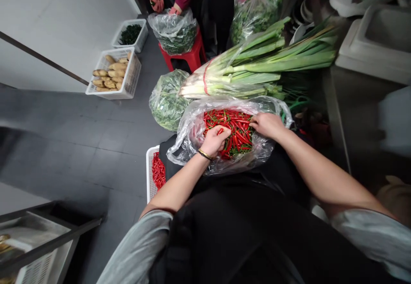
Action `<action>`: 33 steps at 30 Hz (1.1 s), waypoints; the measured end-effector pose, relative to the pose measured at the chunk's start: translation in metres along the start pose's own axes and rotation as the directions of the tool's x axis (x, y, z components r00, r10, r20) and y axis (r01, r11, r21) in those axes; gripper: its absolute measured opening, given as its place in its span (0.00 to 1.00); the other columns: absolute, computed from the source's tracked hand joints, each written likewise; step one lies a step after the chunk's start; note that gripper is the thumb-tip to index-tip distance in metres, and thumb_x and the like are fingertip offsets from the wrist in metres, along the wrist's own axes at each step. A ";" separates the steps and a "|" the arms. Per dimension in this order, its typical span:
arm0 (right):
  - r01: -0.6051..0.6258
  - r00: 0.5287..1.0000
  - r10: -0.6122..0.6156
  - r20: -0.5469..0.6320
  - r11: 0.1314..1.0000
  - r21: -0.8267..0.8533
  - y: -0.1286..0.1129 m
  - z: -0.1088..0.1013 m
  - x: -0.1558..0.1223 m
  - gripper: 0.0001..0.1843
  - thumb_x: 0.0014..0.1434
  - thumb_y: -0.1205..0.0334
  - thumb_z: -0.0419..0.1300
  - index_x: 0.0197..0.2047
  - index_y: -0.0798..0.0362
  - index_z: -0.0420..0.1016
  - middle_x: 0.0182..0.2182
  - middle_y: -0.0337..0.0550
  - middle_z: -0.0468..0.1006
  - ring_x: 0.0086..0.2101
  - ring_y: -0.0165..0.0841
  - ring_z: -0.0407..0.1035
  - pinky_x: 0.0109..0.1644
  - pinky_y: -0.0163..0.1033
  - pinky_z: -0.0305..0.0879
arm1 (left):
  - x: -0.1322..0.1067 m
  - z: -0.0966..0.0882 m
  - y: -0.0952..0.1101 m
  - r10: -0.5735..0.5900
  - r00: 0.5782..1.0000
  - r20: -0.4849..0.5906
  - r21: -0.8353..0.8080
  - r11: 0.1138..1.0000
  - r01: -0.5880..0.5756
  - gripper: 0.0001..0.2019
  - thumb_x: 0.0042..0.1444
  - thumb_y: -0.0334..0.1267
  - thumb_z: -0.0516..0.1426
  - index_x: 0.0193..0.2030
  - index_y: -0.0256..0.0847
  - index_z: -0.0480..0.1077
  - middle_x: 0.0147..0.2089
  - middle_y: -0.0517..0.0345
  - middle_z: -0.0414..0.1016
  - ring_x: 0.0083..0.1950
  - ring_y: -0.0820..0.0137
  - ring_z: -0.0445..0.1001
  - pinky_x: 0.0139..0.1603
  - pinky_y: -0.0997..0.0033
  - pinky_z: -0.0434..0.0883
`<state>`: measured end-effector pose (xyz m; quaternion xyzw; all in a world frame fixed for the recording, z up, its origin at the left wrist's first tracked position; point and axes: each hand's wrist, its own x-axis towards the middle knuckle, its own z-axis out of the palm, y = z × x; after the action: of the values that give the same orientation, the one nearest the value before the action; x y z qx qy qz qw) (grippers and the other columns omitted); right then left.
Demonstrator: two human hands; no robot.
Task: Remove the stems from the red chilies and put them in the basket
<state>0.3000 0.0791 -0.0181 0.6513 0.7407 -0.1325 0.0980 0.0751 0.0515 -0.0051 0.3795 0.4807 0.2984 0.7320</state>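
Left fingers (222, 133): curved and half closed, tips on the chillies; any hold on a pod could not be told.
Right fingers (256, 122): loosely spread across the pile; no firm hold could be made out.
Left hand (214, 143): at the near edge of the pile, a bangle (204, 154) on the wrist.
Right hand (267, 125): at the far edge, so the two hands flanked the pile.
Red chillies (236, 132): heaped in the open mouth of a clear plastic bag (265, 149), stems mixed among them.
Bag position: on the person's black-clad lap (224, 228), apparently within easy reach of both hands.
White plastic crate (149, 168): just left of the lap, holding more red chillies (158, 172).
Beyond: a bundle of spring onions (244, 63) tied with red string, beside bagged leafy greens (167, 100).
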 end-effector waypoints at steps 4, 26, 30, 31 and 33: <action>0.197 0.964 -0.182 -0.196 0.979 0.057 -0.021 -0.010 -0.028 0.18 0.66 0.56 0.49 0.42 0.53 0.79 0.39 0.50 0.79 0.36 0.36 0.70 0.35 0.37 0.59 | 0.009 0.012 -0.001 -0.013 1.000 0.014 -0.141 0.990 0.015 0.22 0.46 0.54 0.65 0.35 0.41 0.61 0.17 0.76 0.48 0.14 0.84 0.45 0.15 0.82 0.41; 0.133 0.980 -0.108 -0.165 0.980 0.150 -0.057 0.012 -0.055 0.20 0.66 0.57 0.46 0.40 0.56 0.77 0.39 0.52 0.79 0.35 0.38 0.72 0.33 0.37 0.56 | 0.005 -0.004 -0.014 -0.171 0.960 0.223 -0.194 0.957 0.216 0.20 0.47 0.49 0.65 0.29 0.39 0.59 0.20 0.71 0.54 0.15 0.85 0.46 0.16 0.81 0.38; 0.256 0.965 -0.228 -0.125 0.919 0.300 -0.070 0.009 -0.063 0.17 0.63 0.60 0.47 0.34 0.56 0.75 0.30 0.48 0.78 0.29 0.33 0.69 0.33 0.35 0.56 | 0.003 0.005 -0.026 0.040 0.995 0.096 -0.012 0.999 -0.039 0.19 0.51 0.52 0.61 0.28 0.40 0.60 0.20 0.69 0.55 0.18 0.81 0.49 0.18 0.78 0.49; 0.201 0.979 -0.180 -0.091 0.914 0.352 -0.073 0.008 -0.060 0.17 0.62 0.60 0.47 0.31 0.56 0.74 0.27 0.46 0.77 0.27 0.32 0.68 0.32 0.35 0.56 | 0.000 0.006 -0.027 0.185 0.982 0.047 0.077 0.979 -0.188 0.18 0.53 0.51 0.60 0.29 0.40 0.62 0.21 0.67 0.58 0.21 0.79 0.54 0.22 0.77 0.55; 0.118 0.992 -0.124 -0.013 0.900 0.420 -0.076 0.006 -0.051 0.18 0.62 0.59 0.47 0.28 0.55 0.74 0.24 0.44 0.76 0.26 0.32 0.67 0.31 0.34 0.56 | -0.007 0.006 -0.024 0.460 0.888 0.017 0.271 0.853 -0.447 0.14 0.54 0.49 0.60 0.30 0.39 0.67 0.26 0.61 0.65 0.30 0.75 0.63 0.33 0.72 0.64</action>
<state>0.2319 0.0203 -0.0018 0.6088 0.7332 -0.2992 -0.0476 0.0799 0.0310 -0.0207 0.5698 0.4312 0.4041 0.5711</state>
